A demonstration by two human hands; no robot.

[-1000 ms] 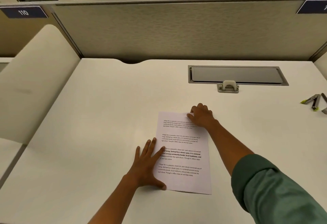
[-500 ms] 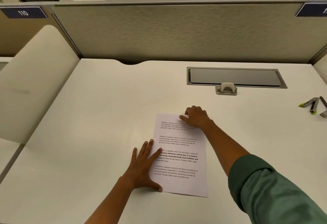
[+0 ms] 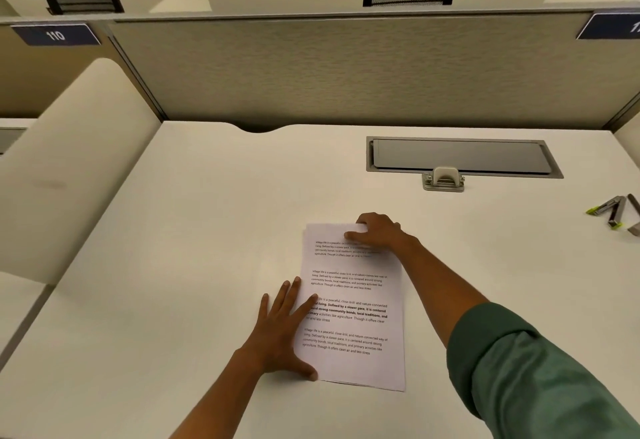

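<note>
Head view shows the papers lying on the desk before the person, long axis running away from the body. The left hand lies flat, straight fingers pressing the near left edge, while the right hand curls over the far right corner, thumb on top, pinching it. Any lift likely starts at that far corner, which only the right hand holds.

Papers lie mid-tabletop; the left hand rests on their left edge, the right hand on the far corner; hatch behind, staplers far right.
</note>
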